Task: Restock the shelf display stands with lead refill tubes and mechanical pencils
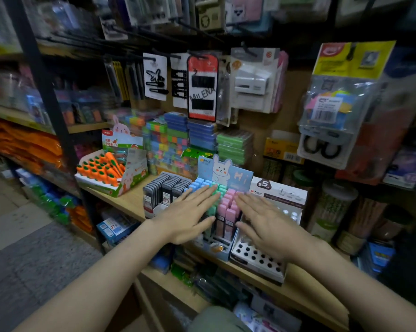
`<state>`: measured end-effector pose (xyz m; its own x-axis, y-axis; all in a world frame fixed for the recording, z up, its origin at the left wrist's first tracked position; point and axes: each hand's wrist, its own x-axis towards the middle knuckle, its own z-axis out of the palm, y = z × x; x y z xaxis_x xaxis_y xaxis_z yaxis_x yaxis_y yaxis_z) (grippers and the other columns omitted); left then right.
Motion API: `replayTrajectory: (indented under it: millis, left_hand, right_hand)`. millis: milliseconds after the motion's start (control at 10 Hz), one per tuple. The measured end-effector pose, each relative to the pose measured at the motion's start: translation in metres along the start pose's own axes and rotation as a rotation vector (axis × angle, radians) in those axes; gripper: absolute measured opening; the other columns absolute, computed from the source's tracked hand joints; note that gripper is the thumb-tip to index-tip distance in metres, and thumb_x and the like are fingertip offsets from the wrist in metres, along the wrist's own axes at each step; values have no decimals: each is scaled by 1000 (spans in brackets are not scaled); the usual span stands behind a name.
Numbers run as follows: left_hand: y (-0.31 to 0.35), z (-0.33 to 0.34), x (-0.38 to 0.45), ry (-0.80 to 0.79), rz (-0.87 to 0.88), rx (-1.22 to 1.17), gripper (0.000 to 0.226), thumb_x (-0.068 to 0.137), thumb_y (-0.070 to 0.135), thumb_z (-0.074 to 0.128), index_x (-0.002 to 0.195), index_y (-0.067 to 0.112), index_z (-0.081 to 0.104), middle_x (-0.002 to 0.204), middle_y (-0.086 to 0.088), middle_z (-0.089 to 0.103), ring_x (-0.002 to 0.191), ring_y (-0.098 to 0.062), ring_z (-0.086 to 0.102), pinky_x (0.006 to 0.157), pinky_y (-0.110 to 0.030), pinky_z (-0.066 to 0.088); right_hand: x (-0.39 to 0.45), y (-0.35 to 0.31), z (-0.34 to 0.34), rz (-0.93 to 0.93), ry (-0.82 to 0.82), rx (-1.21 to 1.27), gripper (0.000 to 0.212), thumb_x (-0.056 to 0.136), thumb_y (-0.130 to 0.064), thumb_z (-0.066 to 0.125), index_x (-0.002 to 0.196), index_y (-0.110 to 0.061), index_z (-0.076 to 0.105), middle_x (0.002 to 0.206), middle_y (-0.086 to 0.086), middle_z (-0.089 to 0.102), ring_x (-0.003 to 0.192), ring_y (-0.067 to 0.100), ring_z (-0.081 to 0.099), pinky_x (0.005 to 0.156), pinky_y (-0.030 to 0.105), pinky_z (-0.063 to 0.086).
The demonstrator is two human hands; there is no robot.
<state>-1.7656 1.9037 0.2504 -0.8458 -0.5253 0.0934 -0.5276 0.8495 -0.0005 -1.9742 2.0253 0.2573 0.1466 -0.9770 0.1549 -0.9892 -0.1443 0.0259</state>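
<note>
Both hands lie flat with fingers straight, left hand (190,213) and right hand (270,226) pressing the upright pastel lead refill tubes (227,207) at frame centre.

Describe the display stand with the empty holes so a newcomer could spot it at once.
Start at the wooden shelf under the hanging packets. Three stands sit along its front edge; the holed stand is the rightmost, beside the pastel tubes and under the right hand. Only it has a white top dotted with dark round holes.
</note>
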Motion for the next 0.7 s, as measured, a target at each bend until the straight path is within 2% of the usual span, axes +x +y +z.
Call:
replayTrajectory:
  millis: [100, 200, 300, 400, 500, 600, 700]
  left_hand:
    - [21, -6, -4, 125, -31, -93, 62, 102, 49, 23, 155, 28, -3, 161, 10, -14, 147, -5, -16, 120, -29, -9]
    - [60, -2, 2, 125, 15, -144, 64, 102, 46, 29, 155, 24, 2, 162, 6, -8, 148, -8, -10, 120, -28, -7]
    - [92, 10, 12, 61, 42, -112, 70, 101, 43, 37, 155, 21, -1, 162, 2, -10, 149, -12, -11, 122, -36, -6]
    - [101, 17, 18, 31, 19, -80, 75, 99, 43, 41, 155, 21, -4, 163, 1, -9, 149, -13, -9, 119, -35, -8]
    - [105, 13, 19, 13, -9, -24, 82, 95, 43, 47, 155, 19, -4, 163, -2, -10, 149, -16, -12, 122, -41, -4]
    - [105, 6, 9, 29, -38, -16, 84, 92, 35, 54, 155, 23, 0, 163, 0, -11, 149, -18, -12, 122, -43, 0]
    - [96, -7, -14, 170, -81, 14, 72, 91, 26, 54, 153, 26, 18, 162, 3, 12, 149, -18, 7, 121, -43, 13]
  right_hand:
    - [-25, 11, -13, 68, 95, 58, 65, 102, -51, 25, 156, -20, 7, 163, -1, 6, 150, 11, 1, 114, 19, -11]
    - [-52, 21, -15, 112, 56, 27, 67, 102, -50, 30, 156, -16, 7, 164, 5, 6, 151, 17, 2, 116, 23, -5]
    - [-63, 21, -7, 122, 19, 2, 71, 102, -47, 34, 156, -11, 7, 163, 11, 7, 150, 22, 5, 119, 29, 1]
    - [-67, 19, 3, 134, -8, 84, 70, 102, -42, 39, 155, -8, 8, 163, 12, 8, 150, 23, 6, 118, 26, 0]
    - [-66, 22, 9, 138, 2, 74, 72, 101, -41, 42, 155, -7, 9, 162, 12, 9, 150, 24, 7, 120, 32, 2]
    - [-59, 18, -4, 161, -10, 99, 70, 99, -42, 45, 154, -11, 16, 161, 11, 18, 148, 25, 15, 121, 40, 14]
    - [-50, 11, -23, 213, 66, 239, 64, 96, -36, 49, 152, -16, 24, 156, 12, 29, 144, 29, 27, 116, 44, 28]
